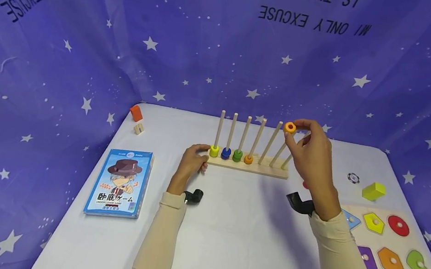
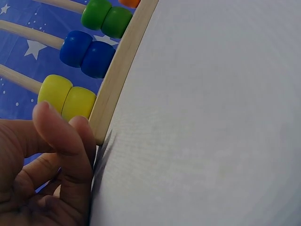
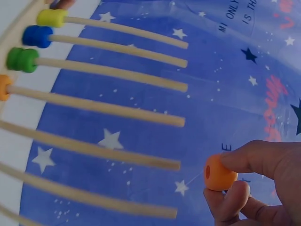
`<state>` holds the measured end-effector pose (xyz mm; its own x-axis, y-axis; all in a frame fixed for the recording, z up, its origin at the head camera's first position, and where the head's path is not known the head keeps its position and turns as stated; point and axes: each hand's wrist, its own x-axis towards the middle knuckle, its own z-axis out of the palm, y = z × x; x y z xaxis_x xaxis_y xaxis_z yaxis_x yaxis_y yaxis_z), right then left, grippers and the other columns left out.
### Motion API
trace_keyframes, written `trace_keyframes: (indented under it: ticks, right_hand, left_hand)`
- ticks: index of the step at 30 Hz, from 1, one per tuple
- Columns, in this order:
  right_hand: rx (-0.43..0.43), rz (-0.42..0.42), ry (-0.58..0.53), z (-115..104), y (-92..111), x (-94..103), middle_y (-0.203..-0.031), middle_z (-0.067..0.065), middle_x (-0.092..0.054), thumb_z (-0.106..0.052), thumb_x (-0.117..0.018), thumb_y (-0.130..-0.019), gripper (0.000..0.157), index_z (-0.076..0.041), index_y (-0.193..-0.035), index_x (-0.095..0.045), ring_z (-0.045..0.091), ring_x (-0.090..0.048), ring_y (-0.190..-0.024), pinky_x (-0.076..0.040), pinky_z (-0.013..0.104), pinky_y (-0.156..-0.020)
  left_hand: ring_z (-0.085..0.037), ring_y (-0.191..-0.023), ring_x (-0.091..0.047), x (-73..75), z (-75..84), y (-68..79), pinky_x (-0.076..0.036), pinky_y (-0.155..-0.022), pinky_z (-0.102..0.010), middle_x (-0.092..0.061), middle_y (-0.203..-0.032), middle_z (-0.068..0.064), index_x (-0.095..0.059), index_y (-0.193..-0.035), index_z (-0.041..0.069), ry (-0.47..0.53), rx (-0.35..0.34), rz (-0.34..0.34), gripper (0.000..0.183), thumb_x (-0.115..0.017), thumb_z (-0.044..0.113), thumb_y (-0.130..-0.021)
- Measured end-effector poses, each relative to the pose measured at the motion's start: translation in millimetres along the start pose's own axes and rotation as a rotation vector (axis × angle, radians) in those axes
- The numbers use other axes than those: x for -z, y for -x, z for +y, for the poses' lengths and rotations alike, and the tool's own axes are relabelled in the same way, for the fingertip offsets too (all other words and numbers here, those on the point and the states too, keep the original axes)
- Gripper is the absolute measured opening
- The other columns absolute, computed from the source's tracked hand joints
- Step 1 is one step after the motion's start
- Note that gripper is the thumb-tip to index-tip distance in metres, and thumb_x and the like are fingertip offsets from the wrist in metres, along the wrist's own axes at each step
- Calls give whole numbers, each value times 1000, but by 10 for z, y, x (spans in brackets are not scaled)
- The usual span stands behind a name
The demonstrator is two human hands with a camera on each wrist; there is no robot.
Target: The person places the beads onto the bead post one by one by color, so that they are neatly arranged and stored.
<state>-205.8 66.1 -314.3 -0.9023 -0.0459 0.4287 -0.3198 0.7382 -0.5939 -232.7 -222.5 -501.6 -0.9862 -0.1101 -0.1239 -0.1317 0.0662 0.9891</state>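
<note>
A wooden peg rack (image 1: 247,167) with several upright rods stands toward the back of the table. Yellow beads (image 2: 55,94), blue beads (image 2: 76,49) and green beads (image 2: 97,15) sit in pairs at the foot of three rods. The rod beside them carries a single orange bead (image 1: 248,159). My left hand (image 1: 192,163) holds the rack's left end with curled fingers, by the yellow beads. Up near the rod tops, my right hand (image 1: 312,156) pinches another orange bead (image 3: 220,173) between thumb and finger, its hole showing.
A blue game box (image 1: 120,183) lies at left, with a red-orange block (image 1: 136,113) and a small wooden piece (image 1: 138,129) behind it. On the right are a shape puzzle board (image 1: 405,237), a yellow-green block (image 1: 374,191) and a poker chip (image 1: 353,178). A red piece (image 1: 305,184) shows beside my right wrist.
</note>
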Motion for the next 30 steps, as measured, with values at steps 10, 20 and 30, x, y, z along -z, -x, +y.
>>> trace_keyframes:
  ticks: [10, 20, 30]
  right_hand:
    - [7, -103, -46, -216, -333, -280, -114, 4, -62, -27, -66, -90, 37, -12, -123, -58, 20, -48, -66, -42, 33, -50]
    - [14, -123, -20, -197, -367, -358, -112, 5, -62, -26, -67, -90, 35, -10, -120, -59, 21, -49, -67, -42, 33, -52]
    - [15, -131, -8, -197, -316, -350, -119, 7, -59, -31, -65, -90, 43, -11, -127, -55, 23, -52, -69, -44, 34, -56]
  left_hand:
    - [-13, -51, -55, 6, 19, -7, -50, -41, -22, -58, -114, -17, -60, -123, 1, 23, 29, 2, 37, -57, -8, -87]
    - [-15, -52, -56, 10, 37, -11, -51, -43, -23, -57, -117, -16, -59, -124, 1, 18, 19, -15, 37, -57, -7, -88]
    - [-15, -52, -55, -5, 13, -8, -50, -42, -22, -57, -117, -15, -60, -123, 1, 14, 27, -7, 37, -57, -8, -87]
